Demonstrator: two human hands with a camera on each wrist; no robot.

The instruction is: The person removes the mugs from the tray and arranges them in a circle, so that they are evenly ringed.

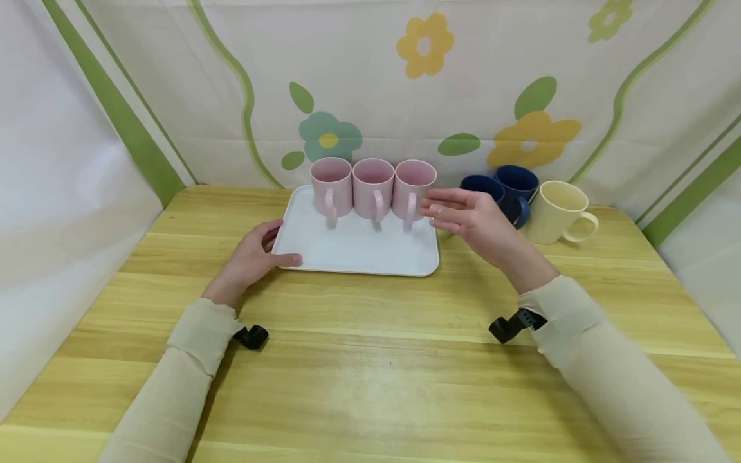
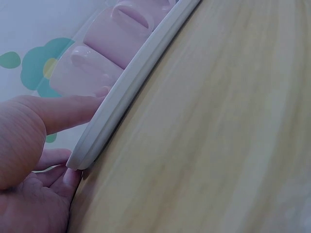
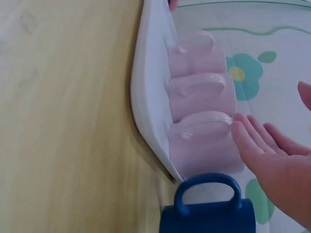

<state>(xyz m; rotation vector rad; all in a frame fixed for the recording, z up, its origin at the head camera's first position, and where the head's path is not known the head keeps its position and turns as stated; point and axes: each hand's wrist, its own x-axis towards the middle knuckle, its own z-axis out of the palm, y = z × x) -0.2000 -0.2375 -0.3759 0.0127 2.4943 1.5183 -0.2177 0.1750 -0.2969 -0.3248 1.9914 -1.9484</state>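
Three pink mugs (image 1: 373, 190) stand upright in a row along the back of a white tray (image 1: 353, 247), handles facing the front. My left hand (image 1: 251, 254) pinches the tray's left front corner. In the left wrist view its thumb lies on top of the rim (image 2: 121, 97), with fingers at the underside. Beside the rightmost pink mug (image 1: 413, 193), my right hand (image 1: 477, 222) is held with straight fingers and grips nothing. In the right wrist view the fingertips come close to that mug; whether they touch it I cannot tell.
Right of the tray stand two dark blue mugs (image 1: 517, 181), partly hidden behind my right hand, and a pale yellow mug (image 1: 556, 212). Behind the wooden table (image 1: 370, 360) hangs a white cloth (image 1: 370, 77) with flowers.
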